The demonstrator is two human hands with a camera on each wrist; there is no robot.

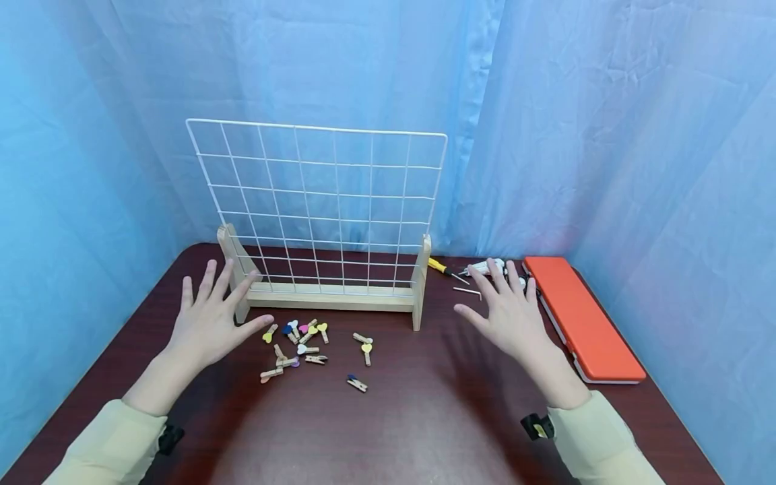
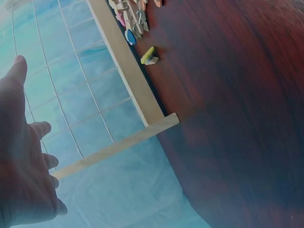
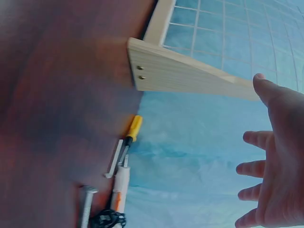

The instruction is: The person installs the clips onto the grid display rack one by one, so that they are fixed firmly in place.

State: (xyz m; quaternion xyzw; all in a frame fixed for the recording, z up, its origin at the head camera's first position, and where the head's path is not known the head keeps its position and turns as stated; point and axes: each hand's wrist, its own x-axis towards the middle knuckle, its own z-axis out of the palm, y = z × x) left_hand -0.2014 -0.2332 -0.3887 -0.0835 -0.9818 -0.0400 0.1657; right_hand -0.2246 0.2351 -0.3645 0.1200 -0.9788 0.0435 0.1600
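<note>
Both bare hands hover above the dark table with fingers spread and hold nothing. The left hand (image 1: 209, 327) is beside the left foot of a wooden stand (image 1: 333, 298). Small wooden clothespins (image 1: 367, 355) with coloured hearts lie scattered in front of the stand, the nearest cluster just right of the left thumb. One clothespin with a dark blue heart (image 1: 358, 384) lies closer to the front. A white wire grid (image 1: 334, 163) stands upright in the stand. The right hand (image 1: 509, 320) is between the stand and an orange case (image 1: 585, 320). Straight fingers show in both wrist views.
At the back right lie a yellow-handled screwdriver (image 1: 438, 266), an L-shaped hex key (image 1: 465, 291) and a white tool (image 1: 488, 266), partly hidden by the right fingers. A metal bolt-like piece (image 3: 87, 206) shows in the right wrist view. Blue curtains (image 1: 606, 135) surround the table.
</note>
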